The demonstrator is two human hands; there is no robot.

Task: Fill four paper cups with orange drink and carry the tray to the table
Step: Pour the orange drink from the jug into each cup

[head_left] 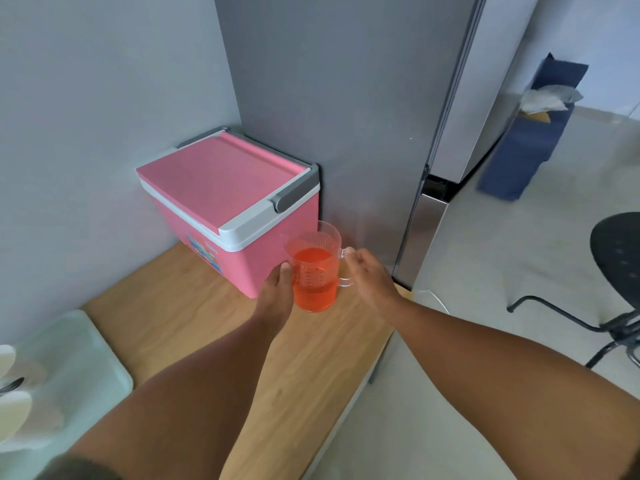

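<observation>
Head view: a clear ribbed plastic jug [315, 271] of orange drink, likely heavy and slippery, is cupped by the left hand [277, 296] while its handle, the best hold, is met by the right hand's [367, 275] loosely curled fingers.

A light wooden desk [194, 327] runs from the grey wall out to a pale floor [485, 271]. On its far end sits a pink cooler box [228, 202] with a grey-trimmed lid, closed, against the wall corner. Just in front of the cooler's right corner stands a clear pitcher [315, 271] partly filled with orange drink. At the near left edge lies a pale green tray [86, 368] bearing white paper cups [10, 410], cut off by the frame.
</observation>
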